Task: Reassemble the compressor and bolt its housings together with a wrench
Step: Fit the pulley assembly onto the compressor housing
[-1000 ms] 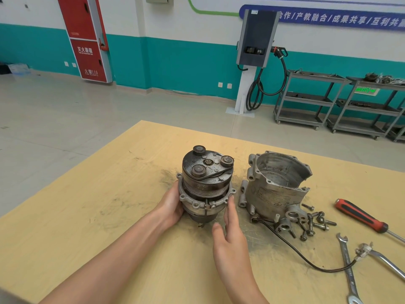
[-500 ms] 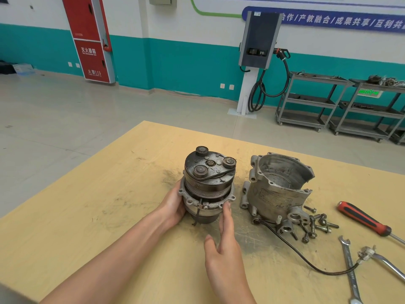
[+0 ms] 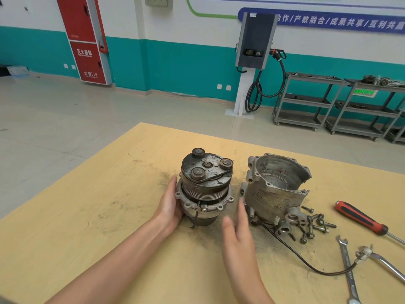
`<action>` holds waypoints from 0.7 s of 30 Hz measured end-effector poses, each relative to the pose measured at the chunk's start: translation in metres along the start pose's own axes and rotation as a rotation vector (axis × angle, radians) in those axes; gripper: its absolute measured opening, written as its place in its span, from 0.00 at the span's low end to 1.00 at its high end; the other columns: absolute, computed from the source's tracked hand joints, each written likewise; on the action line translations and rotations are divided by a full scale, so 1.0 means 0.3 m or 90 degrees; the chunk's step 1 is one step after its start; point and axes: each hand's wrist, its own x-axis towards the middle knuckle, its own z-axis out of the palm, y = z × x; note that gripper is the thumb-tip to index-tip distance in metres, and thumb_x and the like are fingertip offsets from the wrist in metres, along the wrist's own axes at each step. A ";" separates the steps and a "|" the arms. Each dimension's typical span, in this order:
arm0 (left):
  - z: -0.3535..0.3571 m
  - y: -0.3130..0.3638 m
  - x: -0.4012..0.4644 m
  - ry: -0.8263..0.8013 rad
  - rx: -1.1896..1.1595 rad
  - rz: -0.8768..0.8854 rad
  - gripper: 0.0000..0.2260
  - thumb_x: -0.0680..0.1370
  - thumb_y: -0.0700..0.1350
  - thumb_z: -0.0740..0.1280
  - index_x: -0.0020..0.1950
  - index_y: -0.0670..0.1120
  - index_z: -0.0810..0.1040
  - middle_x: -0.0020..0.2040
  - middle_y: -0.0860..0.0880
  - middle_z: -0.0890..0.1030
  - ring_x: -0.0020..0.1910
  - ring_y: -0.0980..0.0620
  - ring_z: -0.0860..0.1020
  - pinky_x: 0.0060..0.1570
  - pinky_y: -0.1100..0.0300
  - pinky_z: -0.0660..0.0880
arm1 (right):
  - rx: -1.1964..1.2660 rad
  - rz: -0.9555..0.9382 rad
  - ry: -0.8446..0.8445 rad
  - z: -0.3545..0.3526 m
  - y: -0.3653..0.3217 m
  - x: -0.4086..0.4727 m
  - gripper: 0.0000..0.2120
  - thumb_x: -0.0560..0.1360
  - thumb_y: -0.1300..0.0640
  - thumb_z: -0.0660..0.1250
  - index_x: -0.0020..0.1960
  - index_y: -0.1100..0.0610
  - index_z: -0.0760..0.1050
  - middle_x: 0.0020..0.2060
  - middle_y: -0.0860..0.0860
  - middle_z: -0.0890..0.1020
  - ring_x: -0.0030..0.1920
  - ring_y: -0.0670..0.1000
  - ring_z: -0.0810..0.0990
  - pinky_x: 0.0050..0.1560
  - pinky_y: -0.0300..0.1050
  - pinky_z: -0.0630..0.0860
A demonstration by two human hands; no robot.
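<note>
From the head view, the front compressor half [image 3: 205, 187] stands upright at the surface's [image 3: 87, 216] centre, the left hand [image 3: 169, 205] cupping its nine-o'clock flank, the right hand [image 3: 237, 229] released just beside it at four o'clock. Best steady it before joining the one open housing [image 3: 276, 189] at three o'clock. One heap of bolts [image 3: 313, 224], one screwdriver [image 3: 359, 218], one wrench [image 3: 348, 270].
</note>
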 end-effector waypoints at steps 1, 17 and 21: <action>0.000 0.002 -0.005 -0.002 -0.004 0.011 0.26 0.84 0.58 0.48 0.65 0.45 0.78 0.63 0.43 0.81 0.64 0.45 0.76 0.70 0.46 0.66 | 0.033 0.022 0.025 -0.006 -0.004 0.025 0.27 0.83 0.51 0.55 0.78 0.42 0.49 0.75 0.37 0.56 0.72 0.36 0.55 0.73 0.40 0.54; 0.032 0.012 -0.036 0.056 -0.051 0.094 0.20 0.83 0.50 0.56 0.48 0.45 0.86 0.52 0.46 0.85 0.53 0.49 0.83 0.55 0.53 0.75 | 0.401 0.173 0.087 0.108 0.027 0.283 0.23 0.80 0.42 0.59 0.69 0.54 0.73 0.64 0.50 0.79 0.66 0.51 0.76 0.70 0.56 0.69; 0.059 -0.007 -0.047 0.061 -0.099 0.115 0.18 0.81 0.53 0.58 0.52 0.44 0.85 0.53 0.45 0.85 0.53 0.47 0.83 0.53 0.52 0.75 | 0.420 0.162 0.102 0.123 0.016 0.278 0.28 0.76 0.37 0.61 0.69 0.53 0.73 0.65 0.50 0.78 0.67 0.51 0.75 0.70 0.57 0.68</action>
